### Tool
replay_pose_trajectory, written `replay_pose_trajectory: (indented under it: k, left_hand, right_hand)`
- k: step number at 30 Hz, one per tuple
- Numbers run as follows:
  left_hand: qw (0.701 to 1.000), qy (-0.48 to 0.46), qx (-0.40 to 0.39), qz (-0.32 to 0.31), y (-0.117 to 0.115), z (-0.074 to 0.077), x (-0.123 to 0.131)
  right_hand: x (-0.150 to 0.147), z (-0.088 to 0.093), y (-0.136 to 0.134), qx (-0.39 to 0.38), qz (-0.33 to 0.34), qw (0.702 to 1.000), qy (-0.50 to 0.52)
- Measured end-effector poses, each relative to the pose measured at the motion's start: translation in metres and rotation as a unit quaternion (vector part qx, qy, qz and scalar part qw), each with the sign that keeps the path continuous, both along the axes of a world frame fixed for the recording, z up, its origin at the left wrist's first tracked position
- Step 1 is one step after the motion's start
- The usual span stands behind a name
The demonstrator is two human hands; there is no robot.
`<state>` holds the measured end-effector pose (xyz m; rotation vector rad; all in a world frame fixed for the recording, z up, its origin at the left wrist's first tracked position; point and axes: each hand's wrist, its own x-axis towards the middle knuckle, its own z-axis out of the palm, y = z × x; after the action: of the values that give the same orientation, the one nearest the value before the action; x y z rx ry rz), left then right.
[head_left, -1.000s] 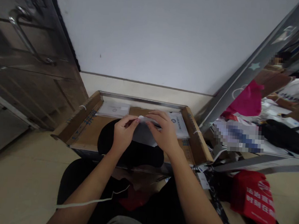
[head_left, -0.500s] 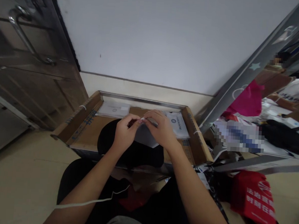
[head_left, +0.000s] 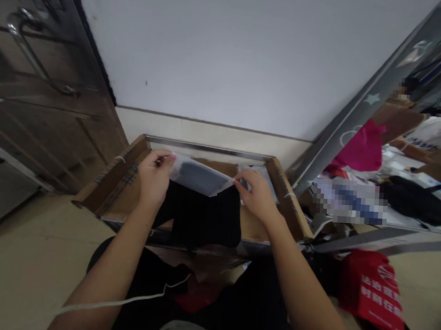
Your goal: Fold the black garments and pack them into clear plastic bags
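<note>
While a translucent packet is held slantwise over the cardboard tray, its left end is pinched between thumb and fingers of the left hand, and its right corner is nipped by the right hand. Black material is seen nearer the body. The step in hand is judged to be two-handed handling of the packet; for any further move, an even pinch at both ends seems called for.

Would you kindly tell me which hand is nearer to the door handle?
Left: the left hand is to the right of the door handle; the right hand, across the packet, is farther right.
</note>
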<state>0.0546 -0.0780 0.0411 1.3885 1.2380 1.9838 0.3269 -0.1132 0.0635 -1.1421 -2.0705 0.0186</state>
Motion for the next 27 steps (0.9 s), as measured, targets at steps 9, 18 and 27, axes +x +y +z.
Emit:
replay_pose_trajectory:
  k: [9, 18, 27]
  left_hand:
    - [0.979, -0.064, -0.015, -0.191, 0.007, -0.006, 0.009]
    - [0.958, 0.229, -0.15, -0.09, -0.01, -0.063, -0.028]
    - [0.905, 0.414, -0.037, -0.086, -0.01, -0.049, 0.034]
  right_hand:
    - [0.011, -0.016, 0.004, 0.065, -0.061, 0.993, 0.081]
    - [0.015, -0.074, -0.027, -0.068, -0.01, 0.997, -0.03]
    - [-0.019, -0.078, 0.005, -0.088, -0.016, 0.994, 0.066]
